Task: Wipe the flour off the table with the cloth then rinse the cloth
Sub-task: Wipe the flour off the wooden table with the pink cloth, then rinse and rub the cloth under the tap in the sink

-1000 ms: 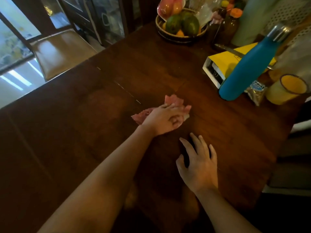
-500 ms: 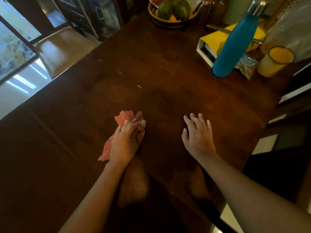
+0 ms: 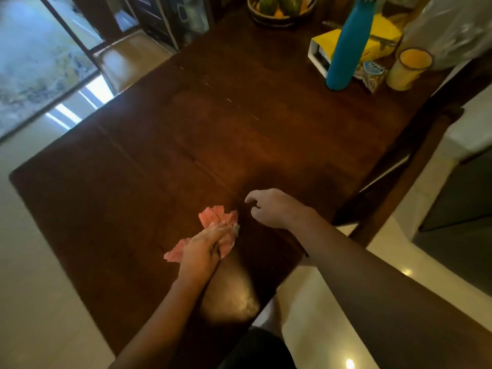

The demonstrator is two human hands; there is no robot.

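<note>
Step in hand: wiping. Crumpled pink fabric cloth (image 3: 216,217) lies on the dark brown wooden table (image 3: 266,134) by its near corner, just in from the right edge. Left hand (image 3: 206,246) lies flat on the cloth, fingers straight, pressing it to the wood; cloth shows beyond the fingertips and at the wrist side. Right hand (image 3: 271,209) hovers just beside the cloth toward the right edge, fingers loosely curled, holding nothing. Pale dull patch (image 3: 231,299) sits at the near corner below the left wrist; cannot tell whether flour or glare. Judgement: keep the palm spread and the pressure even, and stroke toward one edge so that loose flour gathers and does not scatter. Cupping the right hand under that edge should catch it. Fold the cloth inward before lifting for the rinse.
</note>
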